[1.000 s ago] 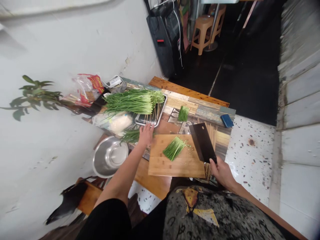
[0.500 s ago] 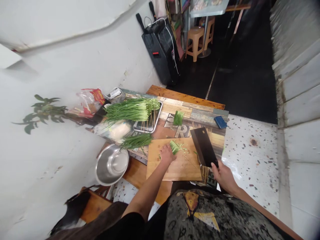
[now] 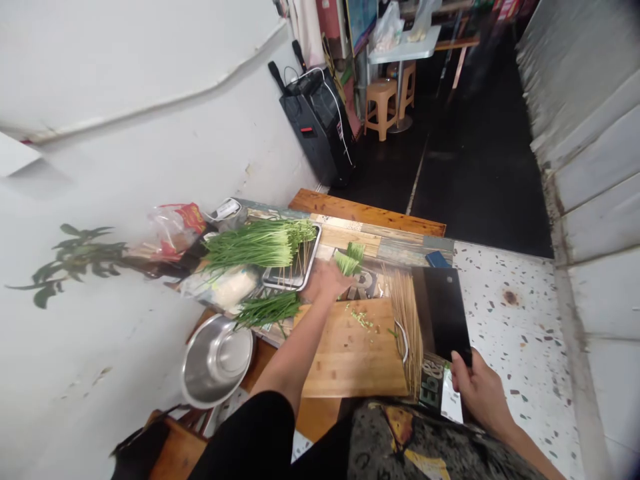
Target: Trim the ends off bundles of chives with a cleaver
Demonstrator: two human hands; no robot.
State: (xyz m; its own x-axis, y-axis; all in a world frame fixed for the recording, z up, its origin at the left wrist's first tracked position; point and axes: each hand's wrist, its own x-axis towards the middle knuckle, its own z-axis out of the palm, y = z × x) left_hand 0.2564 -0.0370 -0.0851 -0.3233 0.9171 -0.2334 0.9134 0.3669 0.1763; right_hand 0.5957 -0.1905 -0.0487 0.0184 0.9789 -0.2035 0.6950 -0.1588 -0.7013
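Nearest the body, the right hand point(image 3: 480, 393) is closed around the handle of a broad black cleaver point(image 3: 443, 313), whose flat rectangular blade is held off to the right of the work, likely to keep the edge out of the way. Just left of it a bundle of thin bamboo skewers point(image 3: 406, 320) lies along the right edge of the wooden cutting board point(image 3: 350, 353), within easy reach; the board is pale, smooth-grained and bare apart from a few green trimmings point(image 3: 363, 320). Past the board's far edge the left hand point(image 3: 325, 280) is closed on a short bunch of cut chives point(image 3: 345, 263), carrying it just above the patterned surface point(image 3: 395, 237), next to another small cut pile point(image 3: 356, 250). To the left a round, shiny steel bowl point(image 3: 217, 360) sits low beside the surface, with a loose bunch of green stalks point(image 3: 267, 308) above it. Farther off, long chives point(image 3: 255, 243) lie across a metal tray point(image 3: 310, 257) with skewers beneath them, a crinkled plastic bag point(image 3: 175, 227) behind, and a black speaker point(image 3: 315, 127) by the wall
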